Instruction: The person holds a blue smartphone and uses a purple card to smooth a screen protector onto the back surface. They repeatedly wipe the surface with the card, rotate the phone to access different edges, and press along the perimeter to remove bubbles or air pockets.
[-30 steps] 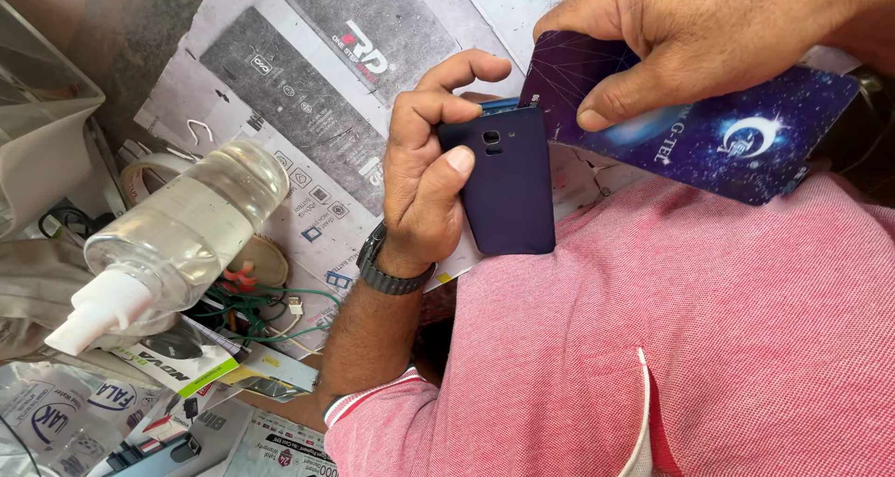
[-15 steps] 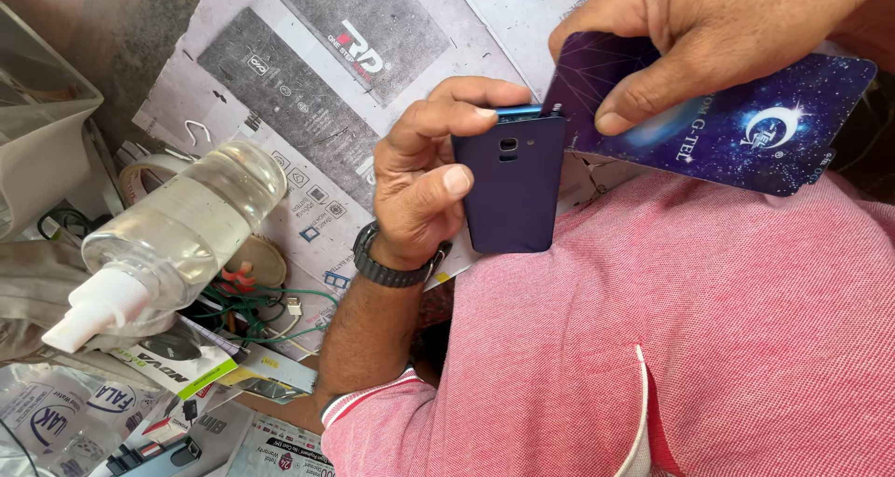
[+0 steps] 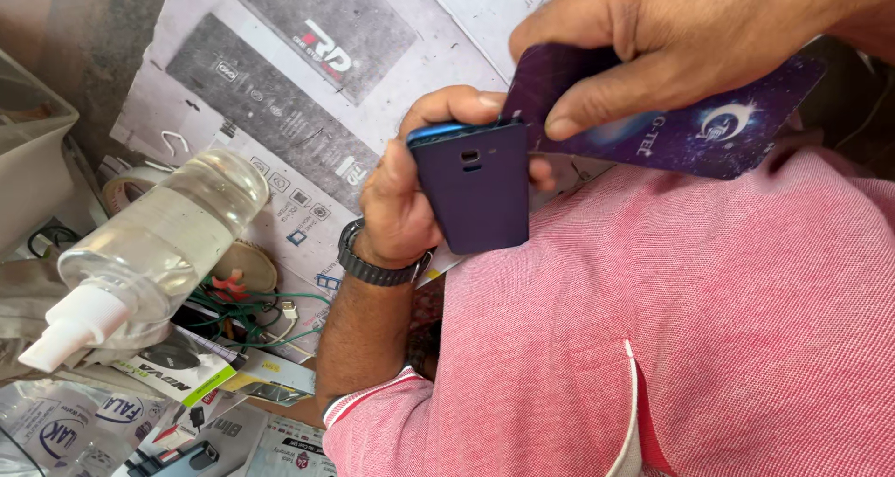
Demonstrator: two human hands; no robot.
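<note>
Cluttered bench; left hand [image 3: 410,207] grips phone [image 3: 471,197], right hand [image 3: 653,39] card [image 3: 690,127] touching.

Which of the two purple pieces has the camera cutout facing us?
The plain dark purple phone in the left hand; the right hand's moon-printed sheet shows none.
</note>
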